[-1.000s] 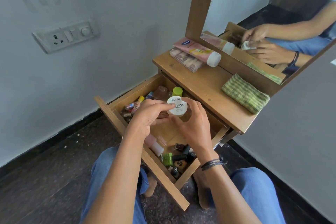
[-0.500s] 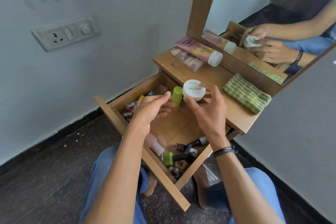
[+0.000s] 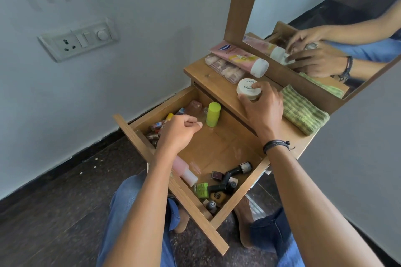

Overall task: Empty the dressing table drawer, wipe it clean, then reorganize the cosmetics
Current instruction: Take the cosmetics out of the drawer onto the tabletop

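Note:
The wooden drawer [image 3: 219,238] stands pulled out under the dressing table top [image 3: 217,82]. My right hand [image 3: 262,108] grips a round white nail polish remover jar [image 3: 248,89] on the table top, beside a pink tube [image 3: 238,57]. My left hand [image 3: 180,132] hovers over the drawer's far left part with loosely curled fingers and holds nothing, near a lime green bottle [image 3: 213,114] that stands upright. Small nail polish bottles [image 3: 156,128] lie by the left wall. A pink bottle [image 3: 184,170] and several dark bottles [image 3: 225,182] lie near the front.
A green checked cloth [image 3: 303,112] lies folded on the table top at the right. A clear case of false nails [image 3: 223,68] sits under the pink tube. The mirror [image 3: 325,17] rises behind. A wall socket [image 3: 78,39] is at the left. My knees flank the drawer.
My right hand has carried the white jar up out of the drawer and onto the table top. My left hand let go of it and moved left over the drawer.

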